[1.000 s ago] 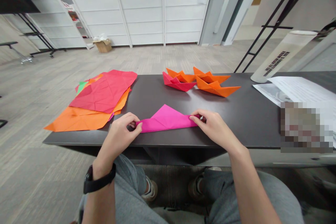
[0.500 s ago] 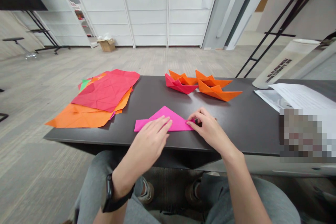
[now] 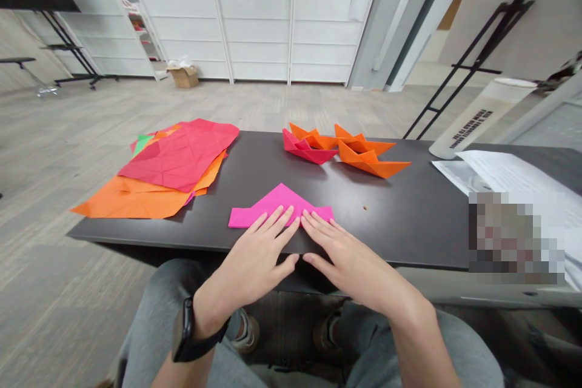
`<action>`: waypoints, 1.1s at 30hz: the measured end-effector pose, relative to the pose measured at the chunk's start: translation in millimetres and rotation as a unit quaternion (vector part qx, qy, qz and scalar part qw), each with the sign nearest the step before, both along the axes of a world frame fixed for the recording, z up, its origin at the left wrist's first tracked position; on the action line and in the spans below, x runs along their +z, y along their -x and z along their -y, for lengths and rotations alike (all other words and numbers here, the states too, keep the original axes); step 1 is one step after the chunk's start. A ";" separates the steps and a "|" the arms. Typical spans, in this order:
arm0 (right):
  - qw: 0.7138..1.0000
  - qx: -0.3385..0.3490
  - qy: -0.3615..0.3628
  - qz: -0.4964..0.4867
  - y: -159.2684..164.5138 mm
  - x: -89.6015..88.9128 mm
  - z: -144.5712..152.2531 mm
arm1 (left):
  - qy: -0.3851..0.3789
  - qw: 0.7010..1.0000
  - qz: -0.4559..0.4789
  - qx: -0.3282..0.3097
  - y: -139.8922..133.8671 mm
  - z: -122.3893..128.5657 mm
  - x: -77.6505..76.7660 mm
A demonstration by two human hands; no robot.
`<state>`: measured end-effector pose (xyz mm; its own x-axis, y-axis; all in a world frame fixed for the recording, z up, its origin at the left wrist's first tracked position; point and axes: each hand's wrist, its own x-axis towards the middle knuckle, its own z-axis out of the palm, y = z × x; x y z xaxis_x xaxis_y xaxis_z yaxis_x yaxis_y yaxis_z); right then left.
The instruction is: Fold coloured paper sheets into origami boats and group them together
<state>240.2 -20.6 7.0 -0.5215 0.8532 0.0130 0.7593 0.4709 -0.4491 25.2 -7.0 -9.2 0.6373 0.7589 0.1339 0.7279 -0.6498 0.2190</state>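
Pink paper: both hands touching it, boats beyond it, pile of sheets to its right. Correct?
Not quite: the pile of sheets lies left of the pink paper, not right, per the head view. The rest holds: left hand and right hand touching it, boats beyond it.

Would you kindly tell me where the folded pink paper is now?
In the head view, the folded pink paper lies centrally near the front edge of the dark table, partly under the left hand and right hand, right of the paper stack.
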 end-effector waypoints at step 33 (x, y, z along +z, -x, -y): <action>0.990 -0.088 -0.072 -0.084 -26.5 19.8 -12.8 | 0.007 0.937 0.316 0.148 40.3 -40.3 -1.0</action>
